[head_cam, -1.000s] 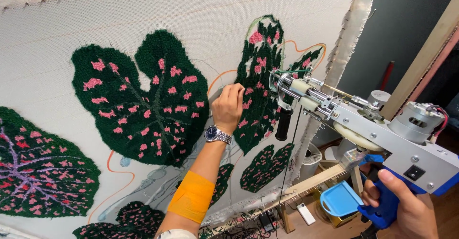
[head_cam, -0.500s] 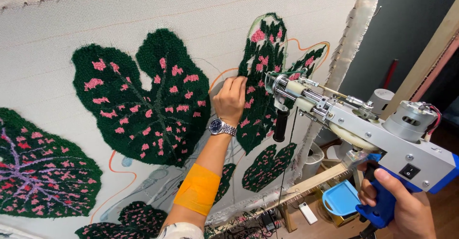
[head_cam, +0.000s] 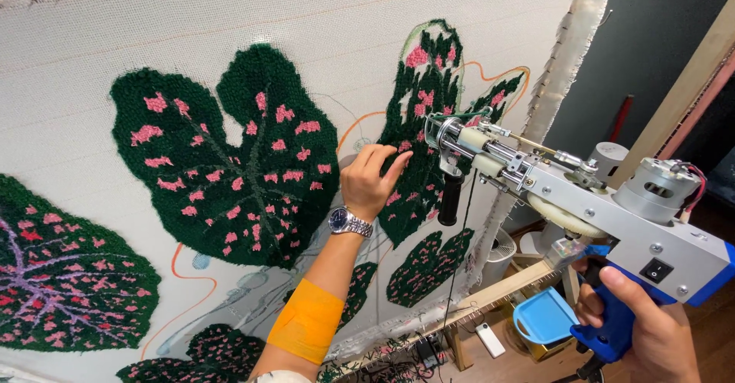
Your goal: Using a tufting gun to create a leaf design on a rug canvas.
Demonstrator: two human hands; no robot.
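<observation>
tufting gun [head_cam: 582,207], a silver metal machine with a blue plastic handle and a round motor housing on top, hangs in front of the stretched white backing cloth [head_cam: 230,23], its needle end touching or just short of the partly filled dark green leaf with pink flecks [head_cam: 429,122] near the cloth's right edge; i cannot tell which. right hand [head_cam: 651,329] is wrapped tight around the blue handle at lower right, below a small black rocker switch on the gun's grey body. left hand [head_cam: 373,180] lies on the cloth with fingers loosely spread and holding nothing, fingertips touching the leaf's left edge, just left of the needle; a silver wristwatch with a dark dial [head_cam: 349,221] sits on the wrist and an orange band [head_cam: 308,320] wraps the forearm. large finished dark green heart-shaped leaf with pink spots [head_cam: 230,161] is further left on the cloth. blue plastic scoop-shaped tray [head_cam: 545,315] lies low beneath the gun, beside the wooden frame rail [head_cam: 505,289].
</observation>
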